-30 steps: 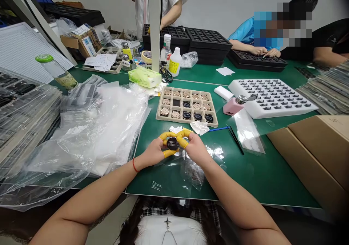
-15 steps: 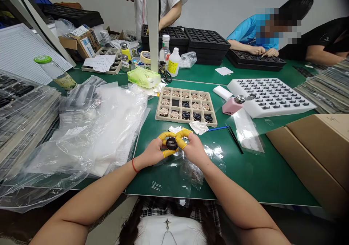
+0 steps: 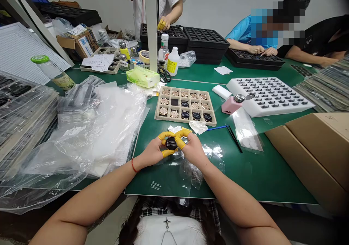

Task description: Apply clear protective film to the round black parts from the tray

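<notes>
Between both hands is a round black disc (image 3: 171, 143) with small pale print on its face. My left hand (image 3: 155, 150) grips its left side with yellow-covered fingertips. My right hand (image 3: 190, 145), also with yellow finger covers, pinches the disc's right edge. Just beyond them lies a beige compartment tray (image 3: 214, 122) holding several rose-gold watch-like pieces and several black discs. A crumpled white cloth (image 3: 198, 127) touches the tray's near edge, and another white scrap (image 3: 174, 129) lies right behind my fingers.
Plastic bags (image 3: 109, 128) cover the left side. To the right are a pink bottle (image 3: 230, 105), a white foam block (image 3: 272, 95), black tweezers (image 3: 235, 138) and cardboard boxes (image 3: 308, 143). A post (image 3: 151, 30) rises behind the tissue pack (image 3: 143, 77). Other people work across the table.
The view has shifted very slightly. Across the table, the standing person's lower hand has come into sight beside the post. Both my hands keep their hold on the disc.
</notes>
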`<state>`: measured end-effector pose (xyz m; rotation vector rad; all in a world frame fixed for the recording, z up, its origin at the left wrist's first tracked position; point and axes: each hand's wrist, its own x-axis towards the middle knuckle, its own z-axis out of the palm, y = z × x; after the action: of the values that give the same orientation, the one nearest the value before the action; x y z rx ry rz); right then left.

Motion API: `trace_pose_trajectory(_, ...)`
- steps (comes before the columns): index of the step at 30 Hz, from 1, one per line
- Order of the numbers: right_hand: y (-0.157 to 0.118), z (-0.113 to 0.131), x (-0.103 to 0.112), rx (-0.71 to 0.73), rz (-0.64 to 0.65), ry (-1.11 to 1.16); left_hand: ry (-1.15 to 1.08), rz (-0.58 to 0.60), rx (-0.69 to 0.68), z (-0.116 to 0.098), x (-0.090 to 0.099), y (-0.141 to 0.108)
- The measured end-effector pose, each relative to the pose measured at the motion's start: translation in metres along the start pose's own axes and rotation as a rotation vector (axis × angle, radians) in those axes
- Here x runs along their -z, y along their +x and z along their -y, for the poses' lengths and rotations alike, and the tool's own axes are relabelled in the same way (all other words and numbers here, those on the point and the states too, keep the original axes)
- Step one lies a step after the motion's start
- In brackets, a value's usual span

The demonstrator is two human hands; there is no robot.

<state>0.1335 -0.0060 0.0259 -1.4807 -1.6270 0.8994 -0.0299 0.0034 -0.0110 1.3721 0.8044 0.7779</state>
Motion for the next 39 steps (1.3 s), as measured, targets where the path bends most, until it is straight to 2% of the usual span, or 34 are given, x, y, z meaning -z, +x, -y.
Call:
trace_pose_trajectory(17, -0.003, -0.001, -0.004, 0.016, -0.019, -0.055, 0.000, 0.004, 0.002, 0.001, 0.000, 0.000)
trace_pose_trajectory(21, 0.008, -0.007, 0.013, 0.094, -0.046, -0.126, -0.021, -0.003, 0.035, -0.001, 0.001, 0.002)
trace_pose_trajectory(24, 0.024, -0.023, 0.033, 0.093, -0.093, -0.285, 0.014, -0.031, 0.081, -0.004, 0.001, 0.003)
trace_pose_trajectory(26, 0.033, -0.035, 0.039, 0.038, -0.020, -0.491, 0.031, -0.035, 0.095, -0.005, 0.001, 0.003)
trace_pose_trajectory(29, 0.038, -0.050, 0.035, -0.031, 0.146, -0.798, 0.030, -0.022, 0.097, -0.005, 0.001, 0.003)
trace_pose_trajectory(32, 0.036, -0.055, 0.030, -0.105, 0.197, -0.895, 0.035, -0.032, 0.084, -0.004, 0.003, 0.003)
trace_pose_trajectory(33, 0.035, -0.055, 0.031, -0.128, 0.184, -0.881, 0.036, -0.039, 0.078, -0.003, 0.003, 0.003)
trace_pose_trajectory(35, 0.032, -0.049, 0.033, -0.130, 0.067, -0.812, 0.033, -0.051, 0.070, -0.003, 0.004, 0.003)
trace_pose_trajectory(37, 0.026, -0.039, 0.035, -0.015, -0.097, -0.677, 0.029, -0.060, 0.066, -0.004, 0.005, 0.002)
trace_pose_trajectory(39, 0.016, -0.027, 0.029, 0.187, -0.146, -0.492, 0.036, -0.071, 0.055, -0.006, 0.005, 0.002)
